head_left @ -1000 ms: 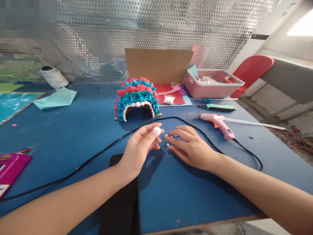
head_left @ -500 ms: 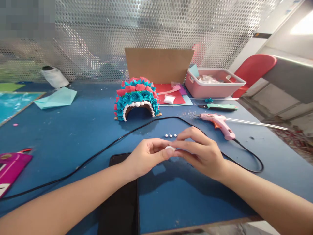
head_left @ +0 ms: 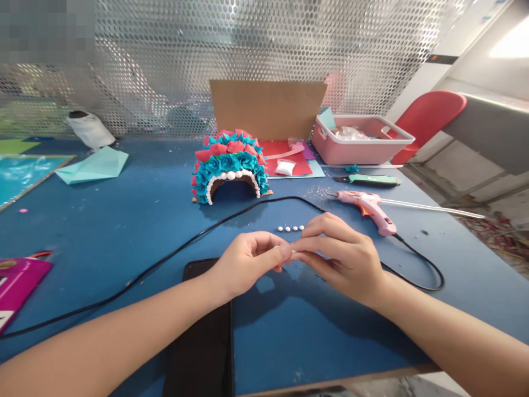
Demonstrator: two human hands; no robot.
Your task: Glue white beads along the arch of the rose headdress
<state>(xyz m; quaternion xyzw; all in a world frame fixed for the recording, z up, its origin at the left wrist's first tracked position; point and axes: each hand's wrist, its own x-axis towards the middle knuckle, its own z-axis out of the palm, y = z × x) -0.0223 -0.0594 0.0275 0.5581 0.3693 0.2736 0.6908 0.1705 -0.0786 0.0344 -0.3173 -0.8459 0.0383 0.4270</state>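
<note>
My left hand (head_left: 249,266) pinches a small lump of soft white clay (head_left: 293,251) between thumb and fingers, which cover most of it. The fingertips of my right hand (head_left: 346,260) are closed on the same lump from the right. Just beyond the fingers, several small white balls (head_left: 288,229) lie in a row on the blue table (head_left: 314,342). Farther back stands an arch (head_left: 231,162) covered with teal and coral paper flowers, its front rim edged with white balls.
A pink glue gun (head_left: 374,209) lies to the right, its black cord (head_left: 182,242) curving across the table. Behind it are a teal cutter knife (head_left: 374,180) and a pink basket (head_left: 363,146). A white packet (head_left: 285,167) rests on red paper. A black phone (head_left: 202,342) lies beneath my left forearm.
The white lump showed plainly by my left thumb before; now only a sliver shows between the fingertips. My right hand has shifted slightly, exposing another white ball in the row.
</note>
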